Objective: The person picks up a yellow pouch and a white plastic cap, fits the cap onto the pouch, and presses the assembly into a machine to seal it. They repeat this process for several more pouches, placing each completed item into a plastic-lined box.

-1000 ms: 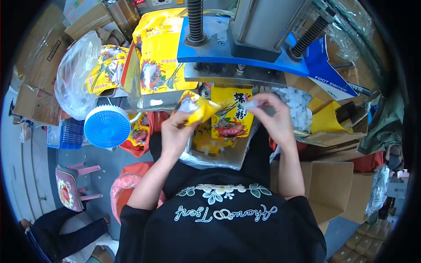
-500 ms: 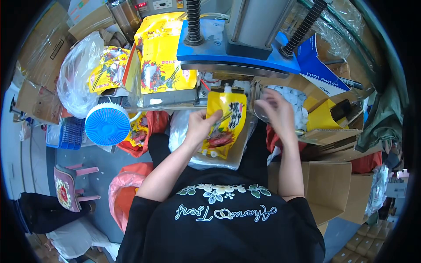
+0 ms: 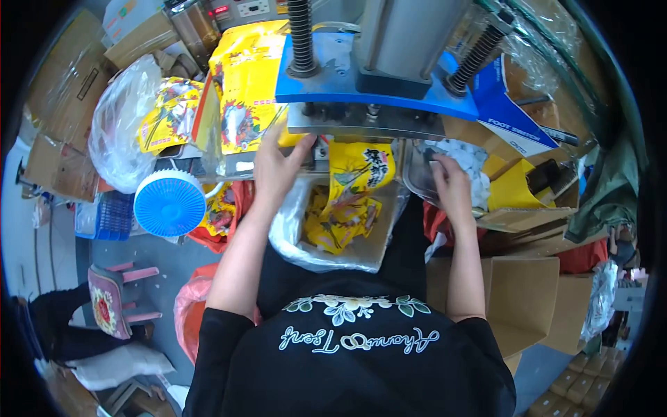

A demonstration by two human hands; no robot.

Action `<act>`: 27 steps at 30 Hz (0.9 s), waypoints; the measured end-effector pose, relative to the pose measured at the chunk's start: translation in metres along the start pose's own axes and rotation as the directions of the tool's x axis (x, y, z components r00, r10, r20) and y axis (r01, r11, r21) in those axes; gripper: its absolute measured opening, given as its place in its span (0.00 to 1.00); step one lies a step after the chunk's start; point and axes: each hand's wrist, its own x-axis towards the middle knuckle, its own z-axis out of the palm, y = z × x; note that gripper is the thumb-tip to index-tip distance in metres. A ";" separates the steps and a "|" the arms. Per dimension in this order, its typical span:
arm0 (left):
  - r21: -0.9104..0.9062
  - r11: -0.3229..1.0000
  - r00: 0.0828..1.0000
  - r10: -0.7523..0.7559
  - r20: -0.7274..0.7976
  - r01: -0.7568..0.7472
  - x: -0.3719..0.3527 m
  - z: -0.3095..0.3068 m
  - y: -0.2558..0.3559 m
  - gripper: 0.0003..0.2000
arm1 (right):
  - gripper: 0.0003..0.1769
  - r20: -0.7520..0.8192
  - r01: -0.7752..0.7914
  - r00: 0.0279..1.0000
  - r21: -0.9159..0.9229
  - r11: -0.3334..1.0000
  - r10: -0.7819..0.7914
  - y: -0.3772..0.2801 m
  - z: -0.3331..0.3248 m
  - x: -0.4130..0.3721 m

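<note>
A crowded workshop surrounds you: nearest, the lined box (image 3: 381,235) holds loose yellow pouches (image 3: 326,229), one pouch (image 3: 361,167) hanging over them. Your right hand (image 3: 453,186) curls at the clear tray (image 3: 417,184), grip impossible to tell; your left hand (image 3: 278,165) spreads, empty-looking, at the pouch stack (image 3: 246,80). Just past that hanging pouch, the press (image 3: 323,89): if it drops, a straying hand could get pinched.

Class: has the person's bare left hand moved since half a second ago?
Yes: judged against the stacked flat yellow pouches, the bare left hand has moved forward and leftward, from over the plastic-lined cardboard box to their near right corner.
</note>
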 end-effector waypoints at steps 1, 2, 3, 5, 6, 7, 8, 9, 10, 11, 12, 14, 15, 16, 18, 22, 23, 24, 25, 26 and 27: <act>0.283 0.949 0.976 0.178 -0.123 -0.138 0.002 -0.006 -0.019 0.26 | 0.09 -0.003 -0.084 0.996 0.141 0.986 0.085 -0.001 0.001 0.002; 0.399 0.901 0.974 0.214 -0.071 -0.169 -0.009 -0.010 -0.032 0.27 | 0.09 0.004 -0.164 0.986 0.277 0.947 0.170 -0.001 0.002 0.004; 0.506 0.838 0.969 0.246 -0.015 -0.205 -0.026 -0.016 -0.043 0.28 | 0.10 -0.014 -0.145 0.988 0.310 0.940 0.157 0.003 0.004 0.006; 0.507 0.839 0.977 0.210 0.028 -0.195 -0.046 -0.024 -0.067 0.25 | 0.10 -0.012 -0.155 0.986 0.320 0.935 0.168 0.008 0.002 0.011; 0.479 0.858 0.974 0.224 -0.026 -0.185 -0.046 -0.032 -0.068 0.15 | 0.10 -0.002 -0.177 0.982 0.313 0.933 0.187 0.007 -0.001 0.006; 0.402 0.910 0.989 0.138 -0.055 -0.105 -0.045 -0.040 -0.059 0.11 | 0.10 0.063 -0.235 0.972 0.338 0.911 0.227 0.002 -0.005 0.006; 0.313 0.950 0.995 0.048 -0.082 -0.020 -0.043 -0.045 -0.047 0.07 | 0.10 0.100 -0.261 0.965 0.424 0.867 0.242 -0.006 -0.009 0.005; 0.218 0.971 0.993 0.111 -0.039 -0.100 -0.039 -0.047 -0.032 0.05 | 0.10 0.133 -0.281 0.959 0.503 0.817 0.248 -0.018 -0.012 0.005; 0.050 0.998 1.000 0.028 -0.012 -0.028 -0.042 -0.046 -0.017 0.04 | 0.10 0.163 -0.297 0.955 0.579 0.759 0.249 -0.029 -0.013 0.006; -0.115 0.992 0.999 -0.046 0.027 0.049 -0.051 -0.042 0.001 0.03 | 0.12 0.191 -0.290 0.957 0.602 0.744 0.218 -0.037 -0.013 0.006; -0.270 0.954 0.991 -0.110 0.079 0.128 -0.060 -0.038 0.012 0.02 | 0.12 0.183 -0.265 0.964 0.626 0.734 0.193 -0.047 -0.010 0.005; -0.385 0.902 0.972 -0.126 0.196 0.195 -0.077 -0.020 0.008 0.03 | 0.09 0.192 -0.178 0.978 0.551 0.815 0.084 -0.071 -0.012 0.002; -0.330 0.921 0.964 -0.136 0.229 0.209 -0.086 -0.008 0.001 0.04 | 0.07 0.177 -0.030 0.983 0.463 0.886 -0.059 -0.086 -0.017 0.004; -0.271 0.937 0.953 -0.151 0.261 0.222 -0.093 0.002 -0.006 0.04 | 0.06 0.178 0.124 0.963 0.369 0.921 -0.201 -0.096 -0.022 0.005; -0.301 0.934 0.951 -0.099 0.292 0.189 -0.102 0.013 -0.011 0.07 | 0.07 0.273 0.306 0.878 0.311 0.900 -0.392 -0.099 -0.021 0.008; -0.327 0.914 0.888 -0.068 0.455 0.238 -0.111 0.019 -0.004 0.07 | 0.10 0.461 0.292 0.776 0.344 0.893 -0.431 -0.104 -0.017 0.010; -0.326 0.917 0.876 -0.048 0.480 0.228 -0.110 0.020 -0.006 0.08 | 0.11 0.477 0.229 0.786 0.366 0.902 -0.393 -0.101 -0.013 0.011; -0.382 0.840 0.844 -0.154 0.514 0.386 -0.107 0.019 0.001 0.08 | 0.13 0.494 0.164 0.794 0.387 0.907 -0.355 -0.099 -0.011 0.012; -0.425 0.733 0.793 -0.252 0.555 0.531 -0.101 0.018 0.014 0.09 | 0.15 0.499 0.052 0.821 0.417 0.907 -0.277 -0.099 -0.010 0.012; -0.455 0.599 0.724 -0.338 0.602 0.658 -0.098 0.019 0.021 0.10 | 0.17 0.509 -0.061 0.838 0.445 0.893 -0.196 -0.100 -0.009 0.012; -0.454 0.653 0.761 -0.311 0.570 0.607 -0.097 0.029 0.008 0.13 | 0.19 0.522 -0.173 0.845 0.469 0.866 -0.114 -0.101 -0.008 0.012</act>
